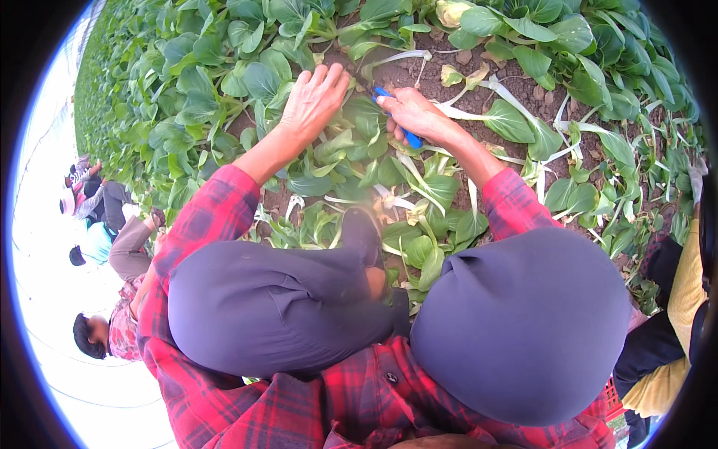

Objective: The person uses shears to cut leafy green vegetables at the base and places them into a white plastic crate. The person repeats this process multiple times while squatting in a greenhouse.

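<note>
My right hand (415,115) grips a blue-handled tool (414,140), its handle slanting across the palm; any blade is hidden or too blurred to make out. To the left, my left hand (318,98) reaches down among leafy green bok choy plants (261,81), back of the hand up. Its fingertips point away from me, and whether they hold a stem cannot be seen. Beneath and between the hands lie green leaves (367,120). Loose leaves with pale stalks (509,120) are strewn over brown soil (541,106) right of my right hand.
My bent knees and one dark shoe (360,233) border the nearer leaves. Dense bok choy (129,84) stretches away at upper left. Several people crouch at the left, one in a patterned top (124,317). Another person in yellow (687,286) is close at right, near a red plastic crate (612,401).
</note>
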{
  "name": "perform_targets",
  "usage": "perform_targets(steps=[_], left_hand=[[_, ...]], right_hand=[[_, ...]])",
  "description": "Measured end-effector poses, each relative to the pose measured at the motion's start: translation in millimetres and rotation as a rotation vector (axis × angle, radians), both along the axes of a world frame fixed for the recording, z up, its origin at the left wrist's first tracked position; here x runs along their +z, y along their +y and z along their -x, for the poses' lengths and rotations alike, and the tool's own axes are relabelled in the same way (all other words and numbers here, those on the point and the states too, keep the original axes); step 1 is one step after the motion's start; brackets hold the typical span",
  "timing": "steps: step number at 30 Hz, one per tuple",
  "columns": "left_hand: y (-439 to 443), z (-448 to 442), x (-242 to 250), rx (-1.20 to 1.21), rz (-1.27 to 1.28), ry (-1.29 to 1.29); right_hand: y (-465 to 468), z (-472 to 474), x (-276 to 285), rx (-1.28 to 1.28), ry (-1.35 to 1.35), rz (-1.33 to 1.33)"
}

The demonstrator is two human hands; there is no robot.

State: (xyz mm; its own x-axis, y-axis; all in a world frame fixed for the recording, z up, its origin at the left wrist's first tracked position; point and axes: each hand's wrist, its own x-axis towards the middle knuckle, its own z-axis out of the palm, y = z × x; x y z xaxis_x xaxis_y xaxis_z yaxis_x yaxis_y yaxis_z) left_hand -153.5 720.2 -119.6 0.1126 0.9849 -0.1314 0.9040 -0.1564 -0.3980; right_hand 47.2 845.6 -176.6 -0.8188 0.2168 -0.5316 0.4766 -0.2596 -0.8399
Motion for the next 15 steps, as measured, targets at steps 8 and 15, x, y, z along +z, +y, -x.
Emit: perform_targets(steps=[8,15], left_hand=[[-5,2,-8,0.042,-0.029,0.087],[-5,1,-13,0.000,0.016,0.108]], right_hand=[[-16,-2,-17,-0.073,0.076,-0.031],[-23,14,-24,-0.030,0.025,-0.281]])
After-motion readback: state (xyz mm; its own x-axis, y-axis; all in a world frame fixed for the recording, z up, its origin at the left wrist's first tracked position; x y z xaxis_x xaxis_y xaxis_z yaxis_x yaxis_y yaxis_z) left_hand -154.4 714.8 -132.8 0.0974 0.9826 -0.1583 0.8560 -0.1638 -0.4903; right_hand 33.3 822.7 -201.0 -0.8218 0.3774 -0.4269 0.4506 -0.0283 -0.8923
